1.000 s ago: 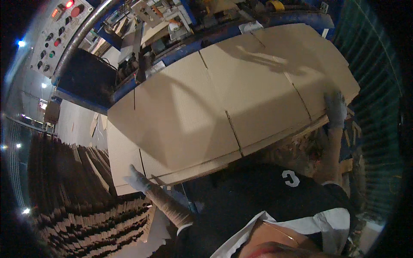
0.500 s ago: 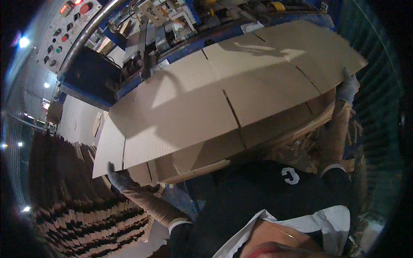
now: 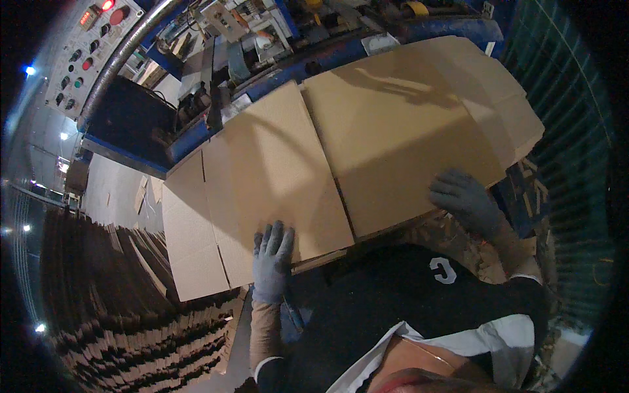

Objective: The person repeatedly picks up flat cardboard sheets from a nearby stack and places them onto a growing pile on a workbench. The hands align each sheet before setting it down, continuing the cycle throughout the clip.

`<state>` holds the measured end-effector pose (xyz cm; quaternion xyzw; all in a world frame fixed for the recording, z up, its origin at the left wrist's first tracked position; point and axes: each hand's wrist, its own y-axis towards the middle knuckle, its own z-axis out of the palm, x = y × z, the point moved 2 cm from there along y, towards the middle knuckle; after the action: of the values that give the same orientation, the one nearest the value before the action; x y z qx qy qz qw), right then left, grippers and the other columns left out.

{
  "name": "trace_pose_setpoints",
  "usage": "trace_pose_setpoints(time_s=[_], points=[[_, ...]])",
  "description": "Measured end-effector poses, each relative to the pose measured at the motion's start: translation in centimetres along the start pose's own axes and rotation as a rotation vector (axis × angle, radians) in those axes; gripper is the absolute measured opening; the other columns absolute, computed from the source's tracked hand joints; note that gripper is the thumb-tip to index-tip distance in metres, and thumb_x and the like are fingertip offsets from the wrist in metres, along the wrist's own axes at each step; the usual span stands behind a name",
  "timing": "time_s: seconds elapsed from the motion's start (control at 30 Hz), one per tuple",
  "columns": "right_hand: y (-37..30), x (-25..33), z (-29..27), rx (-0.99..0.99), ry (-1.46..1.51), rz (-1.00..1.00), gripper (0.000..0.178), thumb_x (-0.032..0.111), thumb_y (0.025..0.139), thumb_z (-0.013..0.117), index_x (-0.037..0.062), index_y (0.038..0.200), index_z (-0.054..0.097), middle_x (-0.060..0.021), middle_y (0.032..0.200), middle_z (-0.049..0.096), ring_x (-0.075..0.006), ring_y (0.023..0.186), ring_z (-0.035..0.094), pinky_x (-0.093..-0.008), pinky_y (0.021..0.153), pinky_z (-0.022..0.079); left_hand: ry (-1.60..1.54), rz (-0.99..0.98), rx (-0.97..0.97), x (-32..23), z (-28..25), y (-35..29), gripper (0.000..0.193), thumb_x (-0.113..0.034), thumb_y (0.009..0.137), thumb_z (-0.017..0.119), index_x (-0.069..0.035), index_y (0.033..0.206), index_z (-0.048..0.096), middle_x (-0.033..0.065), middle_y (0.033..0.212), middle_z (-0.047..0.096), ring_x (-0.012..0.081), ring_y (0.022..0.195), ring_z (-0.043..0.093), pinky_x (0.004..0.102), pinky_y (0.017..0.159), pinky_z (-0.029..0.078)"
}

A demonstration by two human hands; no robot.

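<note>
A large brown cardboard sheet (image 3: 393, 144) lies in front of me with its two end parts folded inward. The folded panels meet along a dark seam slightly left of the middle. On the near edge of the left panel my left hand (image 3: 272, 262), in a grey glove, lies flat with its fingers apart. My right hand (image 3: 464, 196), gloved alike, rests with stretched fingers on the near right part of the other panel. Neither hand grips anything. At the left, a slotted end of board sticks out beneath the folded panel.
A blue machine (image 3: 308, 69) stands along the sheet's far side. At upper left is a control panel (image 3: 88, 49) with buttons and knobs, beside a metal rail (image 3: 128, 59). Stacked cardboard (image 3: 137, 334) fills the lower left. Green corrugated sheeting (image 3: 570, 164) runs along the right; scraps lie below.
The sheet's ends have been folded inward over its middle. My left hand has moved right from the left corner onto the panel; my right hand has come inward and down from the right end.
</note>
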<state>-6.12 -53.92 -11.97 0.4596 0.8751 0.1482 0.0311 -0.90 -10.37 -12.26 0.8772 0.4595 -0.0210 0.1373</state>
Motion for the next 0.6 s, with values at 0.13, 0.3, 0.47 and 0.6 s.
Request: trace_pose_setpoints(time_s=[0.13,0.3,0.47,0.6], points=[[1.4,-1.7,0.6,0.047,0.026,0.039,0.035,0.023,0.082,0.062,0.0144,0.116,0.060,-0.0081,0.124,0.058,-0.0309,0.122,0.048,-0.0484,0.103,0.037,0.073,0.004,0.046,0.2,-0.3,1.9,0.065,-0.006,0.073,0.060,-0.012,0.136,0.046,0.0178,0.140,0.044,0.0398,0.129,0.040,0.0557,0.109,0.026],[6.0,-4.9,1.2,0.159,-0.014,0.036,0.041,0.035,0.082,0.065,0.0120,0.116,0.059,-0.0116,0.128,0.054,-0.0326,0.124,0.045,-0.0474,0.100,0.039,0.070,-0.003,-0.119,3.4,-0.4,4.7,0.069,-0.007,0.069,0.067,-0.010,0.135,0.046,0.0176,0.138,0.045,0.0387,0.126,0.043,0.0525,0.108,0.030],[11.7,-8.5,1.3,0.057,-0.031,-0.075,0.052,0.044,0.082,0.062,0.0064,0.118,0.057,-0.0160,0.128,0.053,-0.0342,0.121,0.046,-0.0479,0.099,0.039,0.054,0.128,-0.336,7.7,0.0,9.9,0.072,-0.004,0.068,0.069,-0.007,0.136,0.045,0.0194,0.135,0.048,0.0384,0.124,0.045,0.0487,0.107,0.034],[15.1,-12.9,2.7,0.065,0.039,-0.022,0.062,0.050,0.083,0.058,0.0064,0.127,0.053,-0.0163,0.128,0.053,-0.0358,0.120,0.046,-0.0499,0.099,0.037,-0.057,0.057,-0.415,10.2,1.8,14.5,0.067,-0.007,0.071,0.069,-0.006,0.134,0.046,0.0203,0.135,0.048,0.0386,0.125,0.044,0.0470,0.106,0.035]])
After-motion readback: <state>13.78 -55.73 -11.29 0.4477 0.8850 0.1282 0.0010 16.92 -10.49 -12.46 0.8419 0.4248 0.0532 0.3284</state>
